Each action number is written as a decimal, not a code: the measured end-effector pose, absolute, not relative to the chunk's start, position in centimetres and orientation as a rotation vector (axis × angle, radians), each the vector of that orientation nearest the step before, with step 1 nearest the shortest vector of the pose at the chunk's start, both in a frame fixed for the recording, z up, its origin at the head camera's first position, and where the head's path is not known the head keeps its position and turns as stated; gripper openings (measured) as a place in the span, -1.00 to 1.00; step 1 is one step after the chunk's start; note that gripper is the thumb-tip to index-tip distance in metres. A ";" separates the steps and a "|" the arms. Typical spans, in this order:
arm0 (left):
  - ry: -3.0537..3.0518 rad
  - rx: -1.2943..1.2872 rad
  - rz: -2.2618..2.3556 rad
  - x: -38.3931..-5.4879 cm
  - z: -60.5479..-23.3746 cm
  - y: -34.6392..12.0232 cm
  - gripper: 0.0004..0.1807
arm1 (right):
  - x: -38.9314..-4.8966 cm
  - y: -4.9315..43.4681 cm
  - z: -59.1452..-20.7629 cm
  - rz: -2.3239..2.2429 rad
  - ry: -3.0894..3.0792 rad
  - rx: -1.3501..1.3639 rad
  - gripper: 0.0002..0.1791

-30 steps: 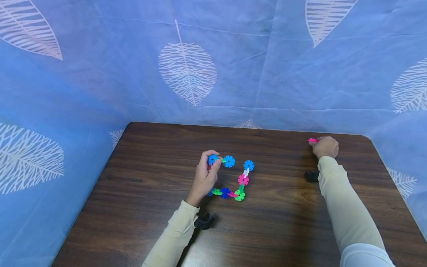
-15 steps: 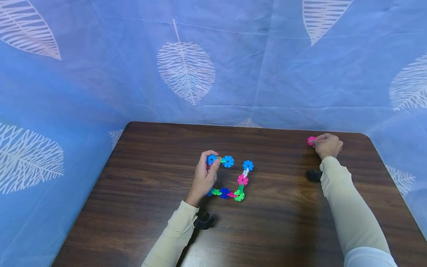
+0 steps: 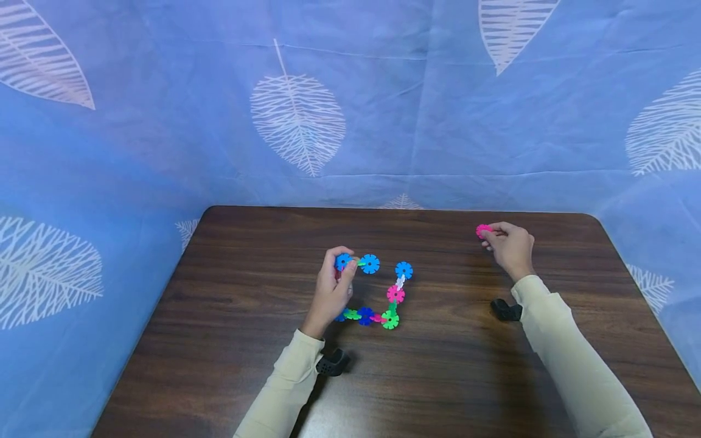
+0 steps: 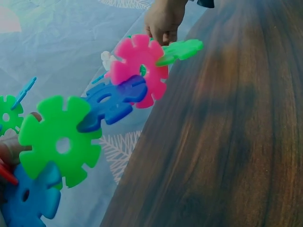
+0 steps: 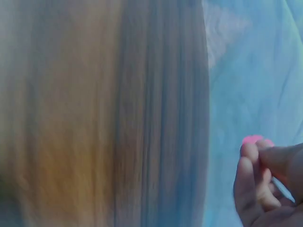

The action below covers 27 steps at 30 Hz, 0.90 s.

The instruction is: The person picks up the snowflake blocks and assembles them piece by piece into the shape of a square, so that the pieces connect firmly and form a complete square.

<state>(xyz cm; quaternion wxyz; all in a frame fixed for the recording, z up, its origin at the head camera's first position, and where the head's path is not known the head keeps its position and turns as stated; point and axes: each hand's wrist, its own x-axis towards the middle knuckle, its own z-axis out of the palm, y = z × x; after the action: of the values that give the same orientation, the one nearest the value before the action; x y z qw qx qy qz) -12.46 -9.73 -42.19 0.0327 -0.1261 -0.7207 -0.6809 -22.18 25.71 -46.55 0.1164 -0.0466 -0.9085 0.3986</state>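
My left hand [image 3: 331,292] pinches one end of a chain of notched plastic interlocking discs at a light blue disc [image 3: 343,262]. The chain bends round in an open loop: another light blue disc [image 3: 369,264] stands just right of the fingers, apart from the light blue disc [image 3: 404,270] at the other end. Pink, white, green and dark blue discs make up the rest, and the hand hides part of it. In the left wrist view a green disc [image 4: 42,137] looms close. Away to the right, my right hand [image 3: 512,248] pinches a single pink interlocking disc [image 3: 484,231] between thumb and fingers.
Both hands are over a dark brown wooden table [image 3: 230,365]. A blue cloth with white leaf prints [image 3: 383,121] hangs right behind the table's far edge. Black wrist-worn devices sit under both wrists.
My right hand has moved left from the table's far right corner, carrying the pink disc. My left hand keeps its hold on the chain, which has stayed in place.
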 end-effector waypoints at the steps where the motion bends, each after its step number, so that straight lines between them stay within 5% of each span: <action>1: -2.217 -0.392 -2.097 -12.5 -42.2 -9.7 -0.69 | -21.8 25.2 -46.4 1.180 -2.644 -0.085 -0.68; 17: -2.199 -0.380 -2.133 -12.6 -42.0 -9.5 -0.67 | -15.6 16.4 -43.3 1.219 -2.408 0.478 -0.90; 27: -2.181 -0.404 -2.175 -12.5 -42.2 -9.5 -0.70 | -13.6 13.1 -42.6 0.931 -2.252 0.797 -0.79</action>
<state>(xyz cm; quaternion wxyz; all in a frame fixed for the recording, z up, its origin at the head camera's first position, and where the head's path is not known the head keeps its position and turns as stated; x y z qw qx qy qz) -12.51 -9.48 -42.16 0.0176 -0.1301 -0.7020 -0.7000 -13.58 13.07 -42.55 0.2847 0.2979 -0.8420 0.3482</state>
